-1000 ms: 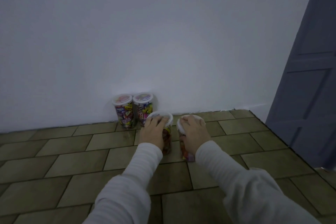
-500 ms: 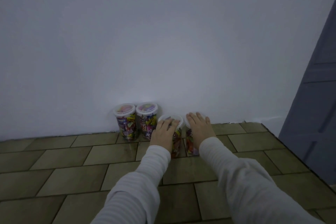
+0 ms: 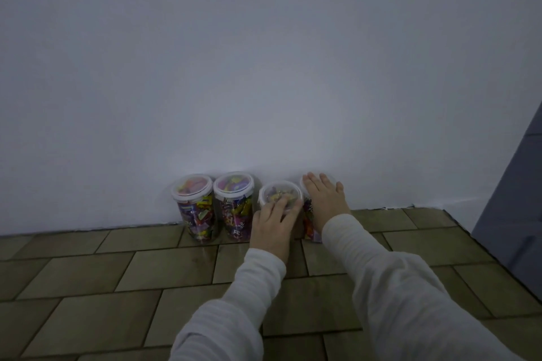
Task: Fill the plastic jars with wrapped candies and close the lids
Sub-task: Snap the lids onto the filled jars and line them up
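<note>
Four clear plastic jars stand in a row on the tiled floor (image 3: 164, 266), backs vs. the pale wall (image 3: 264, 67). All upright, lids on, wrapped candies showing thru the sides. Far-left jar (image 3: 196, 208) & second jar (image 3: 235, 205) sit just beside each other, no hand on them. Third jar (image 3: 281, 199) is next to the right, a bit nearer the camera; fourth jar (image 3: 308, 214) is at the row's right end, mostly hidden behind the right hand & sleeve, only a strip of its side and a sliver of lid rim visible. Dark door (image 3: 510, 205) at the right edge, well apart from the jars.

Left hand (image 3: 274, 224): palm down, reaching fwd from a white ribbed sleeve (image 3: 234, 310). Its grip is loose – fingers (image 3: 286, 203) lie over the near edge of the third jar's lid, slightly bent, resting on it rather than wrapped round it. The hand's back covers the jar's front side.

Right hand (image 3: 325, 199): flat on top of the fourth jar's lid, fingers straight & a little spread, tips pointing at the wall. Grip open, pressing/resting, nothing pinched. Forearm comes in from lower right, sleeve hiding the floor beside that jar.
</note>
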Action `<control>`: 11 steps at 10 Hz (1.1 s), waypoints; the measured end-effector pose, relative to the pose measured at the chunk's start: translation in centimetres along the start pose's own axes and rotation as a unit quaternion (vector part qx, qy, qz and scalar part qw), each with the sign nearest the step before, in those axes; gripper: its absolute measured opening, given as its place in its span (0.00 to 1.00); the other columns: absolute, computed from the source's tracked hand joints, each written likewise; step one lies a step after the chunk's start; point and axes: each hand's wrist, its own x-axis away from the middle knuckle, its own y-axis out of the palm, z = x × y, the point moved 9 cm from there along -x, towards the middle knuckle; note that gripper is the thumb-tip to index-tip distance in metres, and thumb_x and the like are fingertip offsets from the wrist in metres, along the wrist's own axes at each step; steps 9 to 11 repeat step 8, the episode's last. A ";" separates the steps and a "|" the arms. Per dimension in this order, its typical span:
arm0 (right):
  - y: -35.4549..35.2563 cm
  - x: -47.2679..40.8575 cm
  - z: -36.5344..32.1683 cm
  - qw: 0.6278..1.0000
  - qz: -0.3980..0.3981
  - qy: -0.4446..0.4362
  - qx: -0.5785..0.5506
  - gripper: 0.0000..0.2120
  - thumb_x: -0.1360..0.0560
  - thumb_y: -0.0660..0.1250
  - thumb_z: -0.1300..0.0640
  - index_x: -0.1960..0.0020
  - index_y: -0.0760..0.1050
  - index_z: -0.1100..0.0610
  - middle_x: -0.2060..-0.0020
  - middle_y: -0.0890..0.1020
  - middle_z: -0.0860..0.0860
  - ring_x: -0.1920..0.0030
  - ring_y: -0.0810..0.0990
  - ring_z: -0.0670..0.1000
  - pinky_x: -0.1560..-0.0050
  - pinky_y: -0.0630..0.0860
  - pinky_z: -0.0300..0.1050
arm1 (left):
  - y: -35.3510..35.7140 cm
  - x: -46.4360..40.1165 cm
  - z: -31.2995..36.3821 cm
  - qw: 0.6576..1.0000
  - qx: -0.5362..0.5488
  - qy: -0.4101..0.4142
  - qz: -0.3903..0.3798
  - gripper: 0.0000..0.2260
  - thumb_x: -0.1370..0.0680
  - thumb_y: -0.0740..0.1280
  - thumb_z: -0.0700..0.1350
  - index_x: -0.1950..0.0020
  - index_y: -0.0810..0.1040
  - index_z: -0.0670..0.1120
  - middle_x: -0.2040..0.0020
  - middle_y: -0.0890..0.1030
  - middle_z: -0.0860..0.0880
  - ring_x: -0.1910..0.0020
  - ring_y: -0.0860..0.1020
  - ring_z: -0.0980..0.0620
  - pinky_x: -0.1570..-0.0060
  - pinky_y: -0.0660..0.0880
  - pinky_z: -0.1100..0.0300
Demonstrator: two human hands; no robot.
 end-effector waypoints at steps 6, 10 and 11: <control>0.9 -2.9 0.1 0.999 -0.003 -0.016 0.036 0.48 0.28 0.71 0.54 0.23 0.40 0.56 0.23 0.46 0.53 0.23 0.45 0.57 0.25 0.46 0.59 | 2.4 -4.4 -2.7 0.998 0.006 -0.048 -0.049 0.29 0.22 0.63 0.42 0.24 0.55 0.54 0.23 0.56 0.50 0.25 0.53 0.47 0.28 0.55 0.50; -0.8 -1.9 0.6 0.999 0.006 -0.028 0.028 0.48 0.28 0.70 0.55 0.23 0.37 0.52 0.23 0.42 0.53 0.23 0.40 0.57 0.26 0.46 0.62 | 0.6 -3.5 -2.5 0.997 0.018 -0.038 -0.065 0.28 0.21 0.59 0.48 0.23 0.53 0.55 0.22 0.50 0.49 0.24 0.49 0.46 0.28 0.53 0.48; -0.8 -1.9 0.6 0.999 0.006 -0.028 0.028 0.48 0.28 0.70 0.55 0.23 0.37 0.52 0.23 0.42 0.53 0.23 0.40 0.57 0.26 0.46 0.62 | 0.6 -3.5 -2.5 0.997 0.018 -0.038 -0.065 0.28 0.21 0.59 0.48 0.23 0.53 0.55 0.22 0.50 0.49 0.24 0.49 0.46 0.28 0.53 0.48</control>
